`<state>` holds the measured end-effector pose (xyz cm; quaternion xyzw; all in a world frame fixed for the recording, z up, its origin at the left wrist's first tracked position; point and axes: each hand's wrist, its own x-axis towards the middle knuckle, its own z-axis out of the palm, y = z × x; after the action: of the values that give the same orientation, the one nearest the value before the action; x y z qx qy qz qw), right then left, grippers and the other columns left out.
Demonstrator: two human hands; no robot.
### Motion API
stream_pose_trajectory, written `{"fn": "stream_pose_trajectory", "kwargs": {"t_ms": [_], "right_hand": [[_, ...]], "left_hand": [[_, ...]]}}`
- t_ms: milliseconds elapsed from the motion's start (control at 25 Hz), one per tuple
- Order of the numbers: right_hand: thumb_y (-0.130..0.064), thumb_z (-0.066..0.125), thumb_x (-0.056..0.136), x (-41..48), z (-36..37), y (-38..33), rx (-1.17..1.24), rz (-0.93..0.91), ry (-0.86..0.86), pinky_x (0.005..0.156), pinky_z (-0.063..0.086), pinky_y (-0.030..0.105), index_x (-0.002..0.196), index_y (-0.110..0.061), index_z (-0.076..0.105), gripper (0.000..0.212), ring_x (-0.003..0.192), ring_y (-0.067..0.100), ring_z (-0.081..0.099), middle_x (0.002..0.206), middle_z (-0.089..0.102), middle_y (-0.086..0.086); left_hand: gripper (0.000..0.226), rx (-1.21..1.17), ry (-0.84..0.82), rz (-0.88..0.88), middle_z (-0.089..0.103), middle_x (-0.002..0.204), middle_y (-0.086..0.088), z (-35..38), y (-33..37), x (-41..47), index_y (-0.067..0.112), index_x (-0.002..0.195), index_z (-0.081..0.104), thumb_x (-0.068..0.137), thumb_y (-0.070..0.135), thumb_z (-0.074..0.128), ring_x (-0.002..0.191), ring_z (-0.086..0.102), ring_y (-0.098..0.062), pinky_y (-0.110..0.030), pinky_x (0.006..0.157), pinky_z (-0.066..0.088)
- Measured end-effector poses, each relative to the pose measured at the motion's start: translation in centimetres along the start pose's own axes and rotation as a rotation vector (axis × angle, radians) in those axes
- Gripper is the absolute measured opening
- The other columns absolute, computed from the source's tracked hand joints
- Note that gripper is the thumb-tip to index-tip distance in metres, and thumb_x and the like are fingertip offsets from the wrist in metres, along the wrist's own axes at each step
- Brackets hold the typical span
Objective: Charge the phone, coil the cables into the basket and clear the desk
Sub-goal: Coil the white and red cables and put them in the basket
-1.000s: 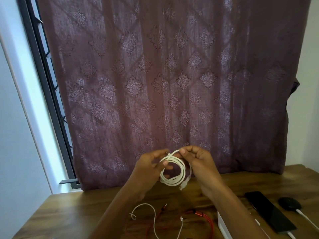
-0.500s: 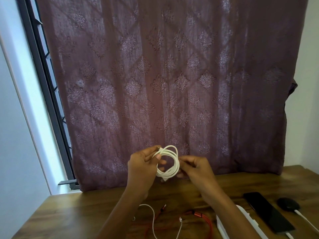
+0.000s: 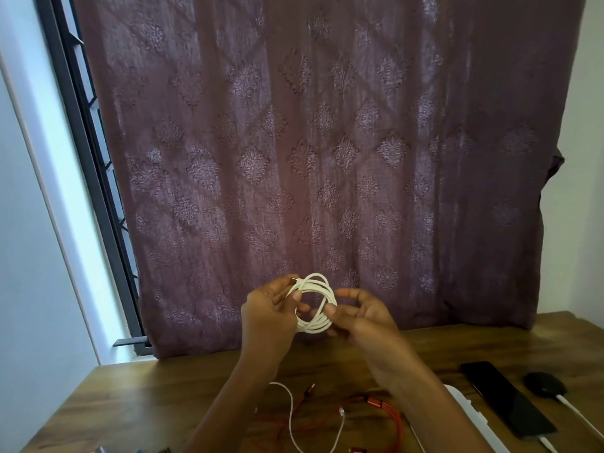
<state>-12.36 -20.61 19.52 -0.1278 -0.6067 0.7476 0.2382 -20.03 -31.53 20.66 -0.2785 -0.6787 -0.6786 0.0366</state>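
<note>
I hold a coiled white cable (image 3: 313, 286) in the air above the wooden desk (image 3: 147, 397). My left hand (image 3: 268, 312) grips the coil's left side, thumb across the loops. My right hand (image 3: 362, 315) pinches the coil's right side. Below, a red cable (image 3: 395, 416) and a thin white cable (image 3: 289, 407) lie loose on the desk. A black phone (image 3: 506, 400) lies at the right with a white cable plugged into its near end. A white basket's rim (image 3: 470, 410) shows beside my right forearm.
A black round device (image 3: 544, 384) with a white cord sits right of the phone. A maroon patterned curtain (image 3: 310, 142) hangs behind the desk. A dark window frame (image 3: 85, 142) runs down the left. Small items peek in at the bottom left edge.
The loose plug end that hung from the coil has been drawn in. My right hand shifted from the coil's top to its right side, and both hands now hold it a little lower.
</note>
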Motion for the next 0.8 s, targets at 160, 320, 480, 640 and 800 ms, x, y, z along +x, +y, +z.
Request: {"fn": "stream_pose_trajectory", "kwargs": {"t_ms": [160, 320, 480, 640, 800], "right_hand": [[-0.002, 0.051, 0.088, 0.2, 0.6, 0.1, 0.374, 0.179, -0.067, 0.057, 0.05, 0.024, 0.096, -0.005, 0.055, 0.01, 0.065, 0.015, 0.066, 0.072, 0.069, 0.004], [-0.013, 0.053, 0.074, 0.1, 0.2, -0.3, 0.54, 0.317, -0.23, 0.063, 0.05, 0.03, 0.104, -0.004, 0.06, 0.032, 0.068, 0.018, 0.068, 0.079, 0.068, 0.008], [-0.02, 0.064, 0.079, 0.5, 0.4, 0.2, 0.227, 0.124, -0.042, 0.061, 0.052, 0.026, 0.094, -0.01, 0.061, 0.018, 0.071, 0.015, 0.064, 0.081, 0.068, 0.005], [-0.028, 0.074, 0.073, -0.7, 1.0, 0.9, -0.149, -0.196, 0.16, 0.05, 0.038, 0.019, 0.074, -0.004, 0.065, 0.025, 0.051, 0.005, 0.043, 0.05, 0.05, -0.01], [-0.022, 0.069, 0.08, -0.6, 1.4, 0.4, -0.174, -0.078, 0.138, 0.044, 0.038, 0.016, 0.069, -0.009, 0.067, 0.017, 0.051, 0.004, 0.047, 0.051, 0.054, -0.008]], "left_hand": [[0.022, 0.014, -0.03, 0.001, 0.071, 0.087, 0.001, 0.1, -0.5, -0.2, 0.015, 0.102, 0.065, 0.086, 0.002, 0.058, 0.072, 0.07, -0.006, -0.023, 0.07, 0.057], [0.024, -0.083, -0.069, -0.113, 0.072, 0.1, -0.009, 0.2, -1.2, -0.4, 0.009, 0.11, 0.063, 0.087, 0.005, 0.056, 0.089, 0.07, -0.021, -0.041, 0.079, 0.057], [0.023, -0.02, 0.066, -0.043, 0.074, 0.087, -0.007, 0.2, -1.6, -0.3, 0.011, 0.108, 0.066, 0.085, 0.011, 0.06, 0.074, 0.071, -0.013, -0.036, 0.073, 0.058], [0.023, -0.011, 0.146, 0.04, 0.072, 0.081, 0.0, 0.2, -1.5, -0.3, 0.013, 0.107, 0.064, 0.085, 0.008, 0.061, 0.066, 0.068, -0.001, -0.016, 0.064, 0.055], [0.026, 0.026, 0.119, 0.095, 0.071, 0.087, 0.004, 0.3, -1.3, -0.3, 0.011, 0.11, 0.064, 0.085, 0.005, 0.06, 0.071, 0.068, 0.003, -0.011, 0.066, 0.053]]}}
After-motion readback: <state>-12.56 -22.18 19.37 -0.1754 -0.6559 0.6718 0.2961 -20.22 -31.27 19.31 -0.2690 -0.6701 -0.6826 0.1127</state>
